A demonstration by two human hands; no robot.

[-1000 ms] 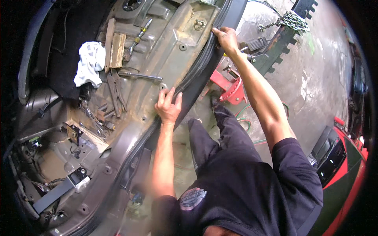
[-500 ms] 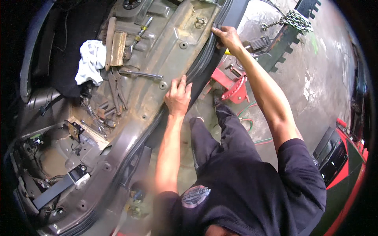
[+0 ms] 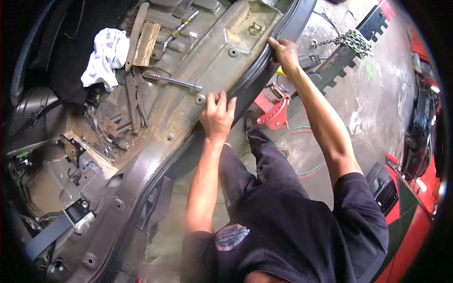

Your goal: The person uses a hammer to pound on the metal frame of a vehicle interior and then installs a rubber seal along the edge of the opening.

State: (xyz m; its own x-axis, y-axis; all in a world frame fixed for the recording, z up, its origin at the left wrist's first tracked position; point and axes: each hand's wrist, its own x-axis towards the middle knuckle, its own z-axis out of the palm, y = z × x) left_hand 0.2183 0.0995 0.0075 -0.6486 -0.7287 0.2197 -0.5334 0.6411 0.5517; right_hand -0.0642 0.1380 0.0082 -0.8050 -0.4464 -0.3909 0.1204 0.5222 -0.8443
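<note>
A black rubber door seal [image 3: 249, 73] runs along the rusty, bare-metal sill [image 3: 214, 66] of a stripped car body. At the far end of this stretch, my right hand [image 3: 287, 55] grips the seal, thumb over the top and fingers curled round the outer side, partly hidden. Nearer to me, my left hand [image 3: 218, 118] rests over the sill's edge, its fingers slightly bent and apart. What lies under the left palm is hidden. Just beyond its fingertips, a long-handled ratchet [image 3: 175, 81] lies on the floor pan.
Inside the car lie a white cloth [image 3: 107, 56], a wood block [image 3: 147, 45], pliers [image 3: 136, 101], another ratchet [image 3: 174, 34] and loose wrenches [image 3: 96, 125]. Outside stand a red metal stand [image 3: 273, 111] and a toothed black beam [image 3: 344, 61] with a chain [image 3: 351, 41]. Hoses [image 3: 302, 129] cross the floor.
The whole view has shifted, so the car interior appears farther left. My left fingers look more bent than before. The right hand stays on the seal.
</note>
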